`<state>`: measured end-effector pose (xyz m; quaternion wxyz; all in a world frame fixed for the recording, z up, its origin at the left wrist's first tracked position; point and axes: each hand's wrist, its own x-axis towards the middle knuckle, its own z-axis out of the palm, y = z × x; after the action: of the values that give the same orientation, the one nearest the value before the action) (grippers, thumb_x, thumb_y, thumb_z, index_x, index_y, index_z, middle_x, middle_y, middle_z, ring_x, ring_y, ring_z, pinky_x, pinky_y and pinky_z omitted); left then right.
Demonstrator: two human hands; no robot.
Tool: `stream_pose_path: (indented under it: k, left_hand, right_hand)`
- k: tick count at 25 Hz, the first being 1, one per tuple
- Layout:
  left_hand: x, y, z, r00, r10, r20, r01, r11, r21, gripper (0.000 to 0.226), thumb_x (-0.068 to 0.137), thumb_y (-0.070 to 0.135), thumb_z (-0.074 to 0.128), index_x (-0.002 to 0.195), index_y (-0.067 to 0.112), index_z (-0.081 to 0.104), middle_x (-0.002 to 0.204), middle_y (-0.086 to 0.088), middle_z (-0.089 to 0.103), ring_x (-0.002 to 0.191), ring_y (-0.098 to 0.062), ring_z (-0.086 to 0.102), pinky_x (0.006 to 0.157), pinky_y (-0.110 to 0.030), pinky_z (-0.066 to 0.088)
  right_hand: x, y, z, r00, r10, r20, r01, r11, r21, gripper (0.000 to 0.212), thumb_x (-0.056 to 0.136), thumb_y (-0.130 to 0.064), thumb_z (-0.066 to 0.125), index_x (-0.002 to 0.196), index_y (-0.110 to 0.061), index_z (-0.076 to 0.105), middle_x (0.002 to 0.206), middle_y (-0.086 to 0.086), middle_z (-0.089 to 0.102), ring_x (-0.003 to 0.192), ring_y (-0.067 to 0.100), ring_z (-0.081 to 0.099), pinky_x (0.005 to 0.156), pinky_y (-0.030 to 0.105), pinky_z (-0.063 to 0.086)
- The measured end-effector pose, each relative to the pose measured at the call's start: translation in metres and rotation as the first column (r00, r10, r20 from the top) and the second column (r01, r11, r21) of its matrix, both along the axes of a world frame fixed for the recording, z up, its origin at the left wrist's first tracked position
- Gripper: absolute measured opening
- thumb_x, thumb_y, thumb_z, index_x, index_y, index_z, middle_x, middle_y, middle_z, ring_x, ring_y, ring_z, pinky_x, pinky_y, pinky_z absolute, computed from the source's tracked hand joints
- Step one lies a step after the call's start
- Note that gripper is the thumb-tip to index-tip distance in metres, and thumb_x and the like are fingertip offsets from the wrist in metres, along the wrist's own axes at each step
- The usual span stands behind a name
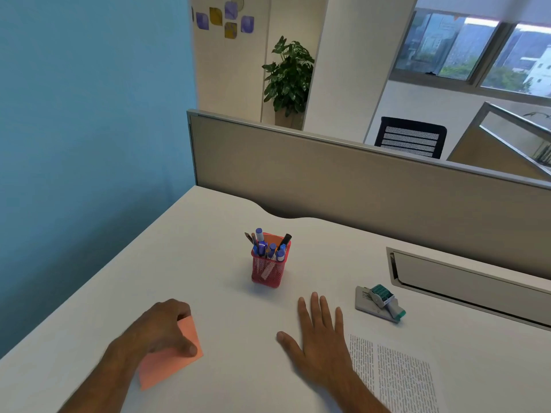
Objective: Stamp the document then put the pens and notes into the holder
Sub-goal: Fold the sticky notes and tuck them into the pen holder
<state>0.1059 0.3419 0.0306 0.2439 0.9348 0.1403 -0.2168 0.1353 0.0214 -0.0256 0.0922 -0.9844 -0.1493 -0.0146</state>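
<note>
the desk is nearly bare, so the job looks close to its end. the document lies flat at the near right edge, its print visible, but whether a stamp mark is on it cannot be told from here. the stamp rests on its pad just beyond the paper, near the cable slot, with no hand on it, which suggests the stamping step is over. the holder, a red mesh cup, stands upright mid-desk and is already full of pens; no pen lies loose on the surface. a pale strip shows through the mesh, but what it is cannot be told.

what is left, by my reading, is the notes. this orange pad sits at the near left, flat or just tilting up, well short of the holder and to its left.

the left hand is on top of the notes, fingers curled over the far edge and thumb pressed on the right side, gripping the pad. the right hand lies flat and relaxed on the desk, fingers spread, holding nothing; it sits between the notes and the document, its wrist touching or just beside the paper's left edge. the holder is ahead of both hands, closer to the right hand's fingertips than to the left hand.
</note>
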Motion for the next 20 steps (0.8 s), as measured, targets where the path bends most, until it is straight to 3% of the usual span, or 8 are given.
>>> stream_pose_path:
  k: [3, 6, 8, 10, 11, 13, 16, 20]
  left_hand:
    - [0.002, -0.011, -0.004, 0.992, 0.018, 0.123, 0.009, 0.976, -0.218, 0.041, 0.064, 0.046, 0.075, 0.079, 0.010, 0.059, 0.071, 0.005, 0.061, 0.064, -0.010, 0.055, 0.060, -0.029, 0.038]
    - [0.006, -0.037, -0.001, 0.970, 0.118, 0.211, -0.004, 0.881, -0.473, 0.032, 0.075, 0.041, 0.060, 0.081, 0.010, 0.058, 0.069, 0.003, 0.062, 0.063, -0.009, 0.054, 0.063, -0.030, 0.040]
    - [0.011, -0.058, 0.000, 0.939, 0.155, 0.308, 0.025, 0.861, -0.508, 0.019, 0.081, 0.034, 0.065, 0.081, 0.016, 0.066, 0.076, 0.002, 0.068, 0.065, -0.007, 0.058, 0.064, -0.029, 0.044]
    - [0.016, -0.082, 0.004, 0.883, 0.200, 0.426, 0.046, 0.864, -0.501, 0.006, 0.083, 0.023, 0.073, 0.078, 0.026, 0.072, 0.082, 0.015, 0.070, 0.071, -0.001, 0.061, 0.065, -0.018, 0.045]
    - [0.018, -0.094, 0.007, 0.860, 0.221, 0.460, 0.053, 0.858, -0.511, 0.012, 0.081, 0.020, 0.076, 0.078, 0.031, 0.072, 0.083, 0.023, 0.069, 0.076, 0.003, 0.061, 0.064, -0.011, 0.045]
    - [0.021, -0.116, 0.010, 0.836, 0.259, 0.484, 0.058, 0.835, -0.547, 0.016, 0.076, 0.023, 0.081, 0.079, 0.035, 0.072, 0.077, 0.027, 0.069, 0.079, 0.002, 0.063, 0.066, -0.011, 0.050]
    - [0.029, -0.132, 0.008, 0.805, 0.347, 0.482, 0.059, 0.761, -0.646, 0.014, 0.072, 0.025, 0.083, 0.085, 0.027, 0.076, 0.077, 0.015, 0.074, 0.079, -0.011, 0.069, 0.072, -0.024, 0.058]
    - [0.033, -0.137, 0.007, 0.744, 0.454, 0.490, 0.080, 0.668, -0.740, 0.010, 0.077, 0.031, 0.080, 0.084, 0.027, 0.075, 0.080, 0.009, 0.074, 0.081, -0.014, 0.067, 0.070, -0.024, 0.055]
  right_hand:
    - [0.000, 0.001, 0.003, 1.000, 0.006, -0.019, -0.006, 0.999, -0.033, 0.086, 0.083, -0.079, 0.008, 0.150, -0.025, 0.001, 0.158, 0.006, -0.012, 0.143, 0.022, -0.021, 0.113, 0.052, -0.011]
    - [0.003, 0.002, 0.010, 0.995, -0.006, -0.099, 0.001, 0.998, -0.055, 0.087, 0.081, -0.080, 0.008, 0.150, -0.026, -0.001, 0.156, 0.004, -0.016, 0.143, 0.022, -0.021, 0.112, 0.055, -0.014]
    - [0.008, 0.007, 0.025, 0.995, -0.012, -0.097, 0.010, 1.000, -0.022, 0.085, 0.080, -0.077, 0.021, 0.147, -0.024, 0.020, 0.159, 0.005, 0.008, 0.145, 0.028, 0.004, 0.113, 0.053, 0.008]
    - [0.009, 0.014, 0.046, 0.999, -0.013, 0.046, 0.006, 0.990, 0.142, 0.072, 0.075, -0.067, 0.042, 0.132, -0.023, 0.046, 0.139, 0.002, 0.045, 0.125, 0.028, 0.040, 0.095, 0.040, 0.039]
    - [0.008, 0.018, 0.056, 0.992, -0.015, 0.123, -0.017, 0.966, 0.258, 0.065, 0.071, -0.061, 0.050, 0.125, -0.024, 0.051, 0.129, -0.003, 0.051, 0.115, 0.022, 0.047, 0.084, 0.032, 0.045]
    - [0.007, 0.029, 0.077, 0.981, 0.046, 0.186, -0.112, 0.925, 0.362, 0.063, 0.071, -0.051, 0.058, 0.127, -0.026, 0.048, 0.128, -0.009, 0.049, 0.113, 0.014, 0.046, 0.078, 0.023, 0.047]
    - [0.010, 0.042, 0.094, 0.991, 0.130, 0.027, -0.131, 0.933, 0.334, 0.061, 0.085, -0.040, 0.060, 0.139, -0.031, 0.032, 0.133, -0.010, 0.052, 0.114, 0.013, 0.050, 0.089, 0.025, 0.045]
    - [0.022, 0.040, 0.103, 0.992, 0.122, -0.035, -0.102, 0.935, 0.340, 0.034, 0.092, -0.022, 0.055, 0.126, -0.027, 0.050, 0.112, -0.001, 0.068, 0.094, 0.018, 0.061, 0.068, 0.008, 0.037]
